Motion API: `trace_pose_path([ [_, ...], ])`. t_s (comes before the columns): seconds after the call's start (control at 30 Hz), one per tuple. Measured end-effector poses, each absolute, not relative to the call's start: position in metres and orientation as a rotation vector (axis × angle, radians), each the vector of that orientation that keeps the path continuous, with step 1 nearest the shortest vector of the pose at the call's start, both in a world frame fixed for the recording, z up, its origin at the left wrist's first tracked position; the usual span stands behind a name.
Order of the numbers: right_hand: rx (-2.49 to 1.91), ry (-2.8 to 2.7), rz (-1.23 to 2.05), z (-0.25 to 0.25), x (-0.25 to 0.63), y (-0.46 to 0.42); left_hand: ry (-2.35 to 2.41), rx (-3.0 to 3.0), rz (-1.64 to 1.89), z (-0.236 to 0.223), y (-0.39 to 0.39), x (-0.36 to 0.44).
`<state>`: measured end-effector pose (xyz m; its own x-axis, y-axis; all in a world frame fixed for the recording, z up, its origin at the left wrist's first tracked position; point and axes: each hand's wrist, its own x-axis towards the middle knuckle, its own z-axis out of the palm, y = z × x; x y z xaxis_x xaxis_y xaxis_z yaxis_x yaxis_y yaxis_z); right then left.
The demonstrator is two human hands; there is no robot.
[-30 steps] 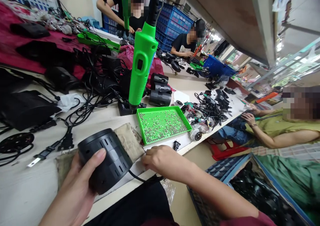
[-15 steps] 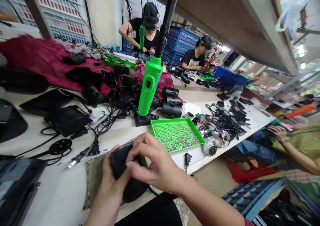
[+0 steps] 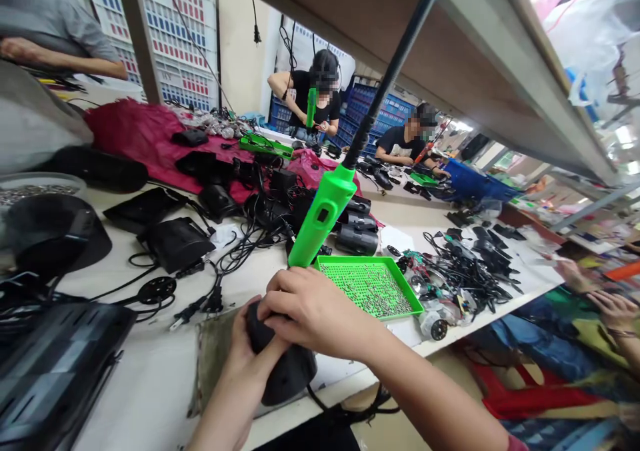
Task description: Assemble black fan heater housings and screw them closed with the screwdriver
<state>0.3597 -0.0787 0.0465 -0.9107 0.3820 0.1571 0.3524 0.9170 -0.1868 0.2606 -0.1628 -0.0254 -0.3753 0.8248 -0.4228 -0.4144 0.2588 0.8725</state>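
The black housing (image 3: 293, 376) sits clamped between left hand (image 3: 249, 351) and right hand (image 3: 313, 311).

A tray of screws (image 3: 367, 288) is set on the workbench (image 3: 145, 371), with an electric screwdriver (image 3: 325, 218) placed just behind its left corner, a heap of wired parts (image 3: 463, 278) to its right, power cords (image 3: 220, 284) to its left, and a cylindrical housing (image 3: 290, 378) held in front of it
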Motion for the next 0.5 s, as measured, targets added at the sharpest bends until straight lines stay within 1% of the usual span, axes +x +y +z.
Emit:
trace_pose_path([
  [0.23,-0.388,-3.025,0.027,0.052,0.364,-0.073,1.378,0.400,1.335,-0.024,-0.163,0.257],
  [0.37,-0.303,-2.934,0.091,0.045,0.375,-0.069,1.368,0.398,1.316,-0.020,-0.164,0.257],
  [0.5,-0.314,-2.814,0.161,0.041,0.385,-0.069,1.360,0.401,1.313,-0.024,-0.164,0.257],
])
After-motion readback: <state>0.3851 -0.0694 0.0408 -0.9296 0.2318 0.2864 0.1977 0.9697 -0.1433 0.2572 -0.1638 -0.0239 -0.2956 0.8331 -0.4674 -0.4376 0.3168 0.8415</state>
